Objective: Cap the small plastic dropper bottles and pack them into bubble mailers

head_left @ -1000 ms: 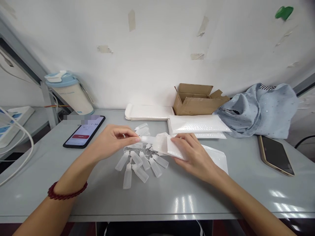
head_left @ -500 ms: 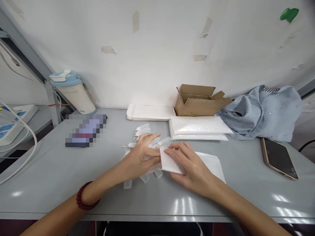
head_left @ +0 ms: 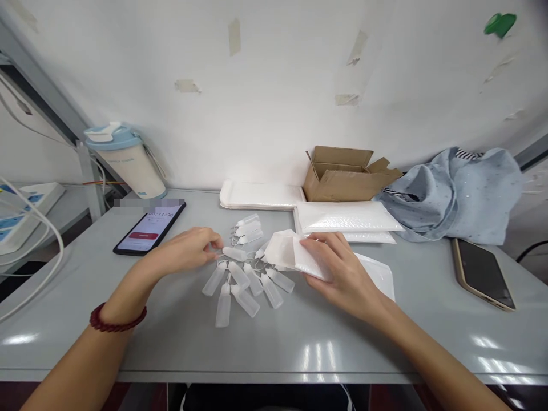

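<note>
My right hand (head_left: 338,271) grips a white bubble mailer (head_left: 311,264), its mouth open and its flap (head_left: 281,249) pointing left over the bottles. My left hand (head_left: 192,248) has its fingertips pinched at the thin tip end of a small translucent squeeze bottle (head_left: 234,254). Several more such bottles with thin tips lie loose between the hands, among them one at the front (head_left: 223,308). Part of the pile is hidden beneath the mailer flap. Another white mailer (head_left: 380,275) lies flat on the table under my right wrist.
White mailers stand stacked at the back (head_left: 261,196) and right of centre (head_left: 346,217), near an open cardboard box (head_left: 349,181). A phone (head_left: 149,229) and a tumbler (head_left: 131,165) are on the left. On the right are a blue cloth bag (head_left: 462,200) and another phone (head_left: 483,274).
My left hand has moved left from the mailer's mouth to a bottle at the pile's left side. The mailer in my right hand has shifted slightly, and its flap now shows.
</note>
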`<state>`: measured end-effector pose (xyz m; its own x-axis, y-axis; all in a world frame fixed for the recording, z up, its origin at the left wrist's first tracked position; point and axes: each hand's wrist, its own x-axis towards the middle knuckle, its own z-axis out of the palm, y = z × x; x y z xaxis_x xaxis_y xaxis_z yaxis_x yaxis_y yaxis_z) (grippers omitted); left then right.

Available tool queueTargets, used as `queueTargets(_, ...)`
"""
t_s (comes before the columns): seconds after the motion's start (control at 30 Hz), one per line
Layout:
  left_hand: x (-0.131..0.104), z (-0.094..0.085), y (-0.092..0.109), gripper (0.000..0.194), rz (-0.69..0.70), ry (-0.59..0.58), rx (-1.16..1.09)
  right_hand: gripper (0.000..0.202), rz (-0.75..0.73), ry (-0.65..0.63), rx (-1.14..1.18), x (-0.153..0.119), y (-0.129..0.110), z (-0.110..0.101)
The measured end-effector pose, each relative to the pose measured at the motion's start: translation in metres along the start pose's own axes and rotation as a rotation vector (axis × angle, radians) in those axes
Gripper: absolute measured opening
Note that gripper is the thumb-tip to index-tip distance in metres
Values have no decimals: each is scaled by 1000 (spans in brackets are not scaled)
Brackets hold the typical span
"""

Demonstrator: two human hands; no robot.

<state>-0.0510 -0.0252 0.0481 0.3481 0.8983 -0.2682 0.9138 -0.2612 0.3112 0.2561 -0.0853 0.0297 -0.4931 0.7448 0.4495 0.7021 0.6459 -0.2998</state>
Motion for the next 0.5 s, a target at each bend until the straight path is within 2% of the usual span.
queueTargets(0.23,0,1,0,26,5,-60,-21,50,-4,-1,-14,-2,2,1)
queueTargets(0.33,-1,2,-2,30,1,-49,-4,49,-3,-7,-13,-3,2,1)
queueTargets(0.5,1,5,0,22,38,1,-5,48,-8,-16,-14,-2,1,1)
